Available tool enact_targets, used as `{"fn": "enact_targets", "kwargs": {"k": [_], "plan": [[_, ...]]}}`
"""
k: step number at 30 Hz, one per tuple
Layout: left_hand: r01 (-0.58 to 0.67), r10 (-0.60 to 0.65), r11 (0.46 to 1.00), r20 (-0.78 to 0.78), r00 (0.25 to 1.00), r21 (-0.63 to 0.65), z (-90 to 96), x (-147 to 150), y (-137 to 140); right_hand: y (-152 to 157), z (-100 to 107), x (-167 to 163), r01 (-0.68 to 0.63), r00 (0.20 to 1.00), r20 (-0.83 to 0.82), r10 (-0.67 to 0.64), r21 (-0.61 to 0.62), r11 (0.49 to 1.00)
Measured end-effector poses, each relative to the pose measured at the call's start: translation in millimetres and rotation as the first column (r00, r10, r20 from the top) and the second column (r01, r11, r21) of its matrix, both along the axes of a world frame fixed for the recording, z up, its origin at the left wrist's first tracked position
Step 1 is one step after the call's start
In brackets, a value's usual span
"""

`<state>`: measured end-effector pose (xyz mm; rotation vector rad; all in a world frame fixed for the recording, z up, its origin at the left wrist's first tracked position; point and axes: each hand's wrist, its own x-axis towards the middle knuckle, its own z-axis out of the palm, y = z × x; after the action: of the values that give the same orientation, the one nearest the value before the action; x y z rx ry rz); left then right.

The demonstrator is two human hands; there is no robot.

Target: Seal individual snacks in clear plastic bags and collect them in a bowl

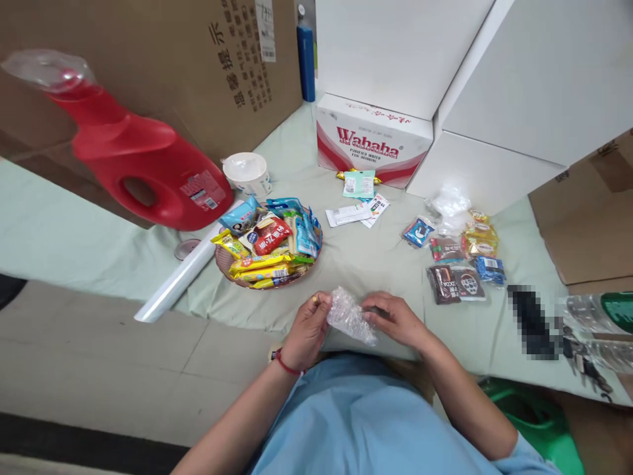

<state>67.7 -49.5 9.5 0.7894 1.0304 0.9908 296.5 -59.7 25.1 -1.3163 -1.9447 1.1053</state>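
Observation:
Crumpled clear bubble wrap (350, 315) is held up above the front edge of the table. My left hand (307, 330), with a red cord at the wrist, pinches its upper left side between thumb and fingers. At its right edge is my right hand (398, 321), fingers and thumb parted with a dark gap between them; whether they touch the wrap is hard to make out. Just beyond my left hand stands a round basket (222, 269) filled with packaged snacks (270, 234) in yellow, red and blue wrappers.
Small packets (448, 284) lie in a group at right, beside crumpled clear plastic (449, 203). More sachets (349, 214) lie before the Wahaha carton (370, 142). A red jug (148, 158), paper bowl (247, 173) and white roll (182, 274) stand left. Keys (586, 363) and bottles (593, 313) lie right.

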Motion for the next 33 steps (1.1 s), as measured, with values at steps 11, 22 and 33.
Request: {"fn": "enact_targets", "kwargs": {"k": [11, 22, 33], "plan": [[0.367, 0.242, 0.733, -0.723, 0.647, 0.573, -31.3, -38, 9, 161, 62, -28, 0.053, 0.934, 0.315, -0.170, 0.348, 0.936], [0.243, 0.086, 0.810, -0.519, 0.851, 0.534, -34.2, -61, 14, 342, 63, -223, -0.419, 0.605, 0.796, -0.014, 0.333, 0.845], [0.186, -0.171, 0.974, -0.116, 0.978, 0.131, -6.5, -33, 4, 197, 98, -63, -0.201, 0.693, 0.668, -0.271, 0.541, 0.817]]}}
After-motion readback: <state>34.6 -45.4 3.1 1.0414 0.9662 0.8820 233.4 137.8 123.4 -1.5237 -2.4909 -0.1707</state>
